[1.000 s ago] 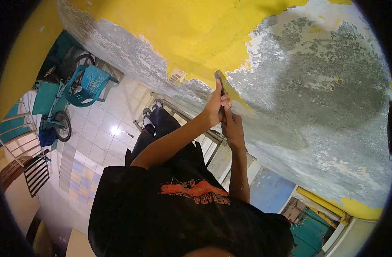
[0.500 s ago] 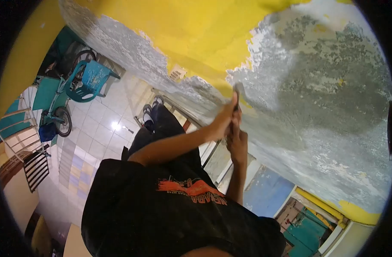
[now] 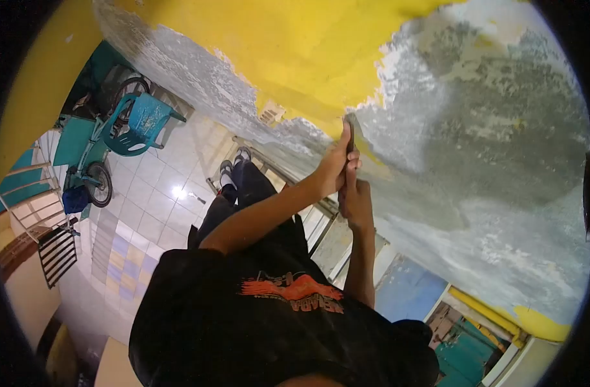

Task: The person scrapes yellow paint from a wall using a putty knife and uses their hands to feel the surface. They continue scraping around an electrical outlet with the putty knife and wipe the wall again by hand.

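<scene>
Both of my hands grip a thin, dark flat-bladed scraper, its tip against the wall by the ragged edge of the yellow paint. Higher up the tool, my left hand is closed, one finger stretched along the blade. Just below it, my right hand wraps around the handle end, which the fingers mostly hide. Around the blade, bare grey plaster with whitish patches shows where there is no yellow paint.
Below me, a metal frame runs along the wall near my feet. On the tiled floor are a teal plastic chair, a bicycle and a small dark-handled object. A blue panel stands at lower right.
My hands and the scraper have moved slightly up and left along the wall, toward the yellow paint's edge. The left hand's stretched finger shows more plainly. The view has shifted a little.
</scene>
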Demonstrator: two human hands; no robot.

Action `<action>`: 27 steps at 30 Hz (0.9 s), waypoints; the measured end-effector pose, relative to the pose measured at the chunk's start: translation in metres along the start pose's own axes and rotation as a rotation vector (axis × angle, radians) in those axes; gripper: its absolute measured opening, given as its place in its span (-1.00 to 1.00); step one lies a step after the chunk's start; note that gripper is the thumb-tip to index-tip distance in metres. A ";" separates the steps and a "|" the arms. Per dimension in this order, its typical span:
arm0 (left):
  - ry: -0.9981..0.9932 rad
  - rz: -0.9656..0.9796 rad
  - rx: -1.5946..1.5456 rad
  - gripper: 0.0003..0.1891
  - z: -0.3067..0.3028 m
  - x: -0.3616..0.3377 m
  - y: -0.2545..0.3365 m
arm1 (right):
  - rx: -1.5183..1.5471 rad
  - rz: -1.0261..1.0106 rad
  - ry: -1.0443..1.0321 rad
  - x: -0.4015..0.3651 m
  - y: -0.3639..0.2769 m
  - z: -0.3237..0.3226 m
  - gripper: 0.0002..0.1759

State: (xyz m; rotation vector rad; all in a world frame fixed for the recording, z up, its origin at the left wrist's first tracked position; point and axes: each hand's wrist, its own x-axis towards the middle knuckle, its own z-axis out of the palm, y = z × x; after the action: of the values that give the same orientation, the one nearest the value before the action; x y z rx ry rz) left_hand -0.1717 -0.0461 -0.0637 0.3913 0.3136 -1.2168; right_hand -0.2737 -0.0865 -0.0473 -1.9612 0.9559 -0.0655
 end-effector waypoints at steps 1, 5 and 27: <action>0.015 0.019 0.023 -0.47 -0.004 0.004 0.001 | -0.093 -0.296 0.050 -0.002 -0.005 0.005 -0.33; 0.007 0.099 0.037 -0.46 -0.003 0.004 -0.014 | 0.155 0.164 -0.032 -0.014 0.010 -0.009 -0.66; -0.093 0.107 0.419 -0.56 -0.038 -0.004 -0.058 | 0.743 0.323 -0.008 -0.039 0.058 0.011 -0.46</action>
State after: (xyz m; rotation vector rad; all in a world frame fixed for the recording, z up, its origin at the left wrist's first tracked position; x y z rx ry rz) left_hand -0.2287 -0.0430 -0.1027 0.7014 -0.0469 -1.1892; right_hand -0.3313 -0.0692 -0.0852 -1.1171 1.0415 -0.1976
